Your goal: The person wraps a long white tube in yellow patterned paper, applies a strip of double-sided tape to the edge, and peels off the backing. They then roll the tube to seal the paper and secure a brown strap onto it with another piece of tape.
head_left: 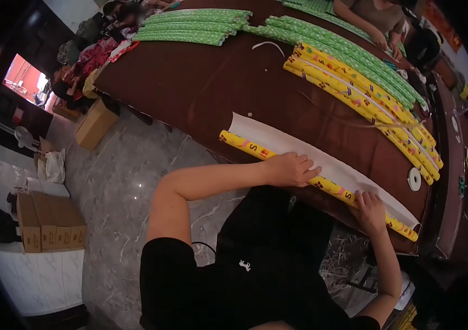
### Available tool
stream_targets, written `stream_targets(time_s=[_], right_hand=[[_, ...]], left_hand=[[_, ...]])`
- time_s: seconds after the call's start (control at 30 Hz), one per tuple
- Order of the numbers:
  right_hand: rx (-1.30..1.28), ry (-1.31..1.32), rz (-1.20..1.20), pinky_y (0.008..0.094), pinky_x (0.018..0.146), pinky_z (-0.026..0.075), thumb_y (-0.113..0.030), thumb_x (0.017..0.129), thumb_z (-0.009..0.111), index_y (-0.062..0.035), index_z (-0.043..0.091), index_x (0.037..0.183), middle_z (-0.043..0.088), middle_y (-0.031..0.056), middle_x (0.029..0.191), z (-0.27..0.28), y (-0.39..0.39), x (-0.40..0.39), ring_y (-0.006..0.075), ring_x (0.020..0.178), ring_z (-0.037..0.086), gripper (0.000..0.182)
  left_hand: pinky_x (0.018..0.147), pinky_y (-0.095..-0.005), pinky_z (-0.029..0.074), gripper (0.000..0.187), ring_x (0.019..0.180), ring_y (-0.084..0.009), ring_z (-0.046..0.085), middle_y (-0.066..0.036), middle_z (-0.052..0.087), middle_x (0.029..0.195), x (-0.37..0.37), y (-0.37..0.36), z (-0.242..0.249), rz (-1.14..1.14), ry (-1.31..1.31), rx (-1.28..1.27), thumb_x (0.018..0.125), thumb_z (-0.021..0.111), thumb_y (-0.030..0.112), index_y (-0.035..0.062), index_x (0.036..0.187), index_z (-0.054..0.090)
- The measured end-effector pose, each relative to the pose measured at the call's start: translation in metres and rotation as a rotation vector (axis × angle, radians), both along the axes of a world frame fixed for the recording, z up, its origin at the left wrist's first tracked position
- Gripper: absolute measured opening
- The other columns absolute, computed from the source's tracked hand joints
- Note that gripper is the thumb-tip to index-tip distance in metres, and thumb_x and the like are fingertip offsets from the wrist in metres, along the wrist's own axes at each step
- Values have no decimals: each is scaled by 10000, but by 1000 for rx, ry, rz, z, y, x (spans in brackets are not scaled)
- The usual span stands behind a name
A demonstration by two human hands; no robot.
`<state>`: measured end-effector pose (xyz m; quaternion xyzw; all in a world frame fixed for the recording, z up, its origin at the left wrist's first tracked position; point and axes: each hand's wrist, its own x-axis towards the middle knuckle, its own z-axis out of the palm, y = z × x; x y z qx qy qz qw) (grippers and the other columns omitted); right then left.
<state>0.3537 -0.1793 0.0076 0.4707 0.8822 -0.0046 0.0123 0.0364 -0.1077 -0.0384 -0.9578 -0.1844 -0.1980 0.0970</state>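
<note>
1 yellow roll (333,188), brown table's (190,93) near edge; left hand (293,169) and right hand (370,212), apart, fingers curled over it, presumably keeping pale sheet (300,144) from unrolling.

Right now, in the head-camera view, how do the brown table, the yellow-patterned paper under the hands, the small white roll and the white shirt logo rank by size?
Largest to smallest, as they look:
1. Brown table
2. Yellow-patterned paper, partly rolled
3. Small white roll
4. White shirt logo

Black top (190,286), short sleeves (167,258), small white animal-shaped logo (244,266), bare hands (291,169)
</note>
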Motion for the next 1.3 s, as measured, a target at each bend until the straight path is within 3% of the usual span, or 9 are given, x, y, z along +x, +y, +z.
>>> stream_targets(time_s=[0.07, 0.73, 0.8, 0.83, 0.9, 0.97, 1.03, 1.1, 1.3], right_hand=[[2, -23, -4, 425, 797, 483, -246, 727, 741, -57, 540, 1124, 563, 96, 903, -8, -1, 6, 290, 883, 581, 483], [236, 56, 214, 428, 869, 460, -315, 804, 712, -3, 589, 1114, 603, 101, 989, -46, 8, 10, 287, 987, 579, 457], [571, 1480, 395, 425, 847, 471, -314, 821, 697, -1, 583, 1135, 609, 97, 953, -95, 28, -20, 278, 952, 593, 457], [650, 1418, 372, 415, 818, 484, -311, 829, 692, -4, 589, 1126, 617, 91, 946, -82, 30, -28, 268, 939, 605, 440], [27, -3, 146, 407, 808, 491, -312, 824, 695, -15, 597, 1124, 617, 88, 945, 7, 2, 7, 266, 928, 603, 434], [-37, 26, 63, 400, 812, 494, -309, 815, 702, -23, 602, 1127, 611, 82, 962, 1, 5, 10, 266, 918, 588, 435], [289, 70, 300, 409, 849, 484, -304, 804, 708, -27, 602, 1134, 606, 88, 995, -16, 12, 20, 272, 952, 579, 444], [166, 3, 204, 413, 895, 467, -293, 800, 705, -26, 591, 1167, 608, 98, 1056, -16, 8, 20, 285, 1029, 573, 467], [176, 118, 75, 405, 817, 454, -248, 875, 614, -65, 529, 1256, 568, 62, 931, -30, 0, 20, 269, 909, 562, 431]], left_hand=[[619, -291, 501, 423, 866, -224, 616, -75, 597, 925, 3, 3, -3, -21, -94, 116, 778, 700, 354, 41, 1051, 623], [827, -333, 507, 509, 943, -234, 598, -91, 611, 1069, 10, 15, 7, -173, -131, 30, 807, 686, 351, 5, 1170, 597], [831, -335, 514, 498, 936, -249, 606, -97, 607, 1030, 12, 19, 7, -206, -128, -21, 814, 682, 340, 4, 1172, 598], [805, -326, 521, 486, 909, -251, 616, -100, 605, 988, 11, 22, 9, -226, -109, -28, 818, 680, 338, 3, 1162, 600], [777, -322, 530, 472, 874, -248, 621, -100, 606, 973, 9, 23, 10, -203, -3, -84, 823, 674, 350, 0, 1132, 602], [732, -320, 535, 461, 846, -245, 625, -99, 608, 957, 11, 28, 8, -221, 24, -152, 827, 674, 363, 2, 1105, 603], [694, -313, 531, 447, 839, -242, 624, -95, 610, 959, 13, 32, 4, -278, -95, -60, 829, 686, 354, 7, 1097, 603], [710, -325, 528, 463, 845, -235, 624, -94, 610, 964, 11, 28, 6, -297, -127, -112, 816, 706, 345, 8, 1117, 602], [802, -446, 458, 418, 914, -315, 565, -112, 628, 974, 22, -3, 16, 180, -128, -358, 819, 710, 267, 11, 1130, 594]])
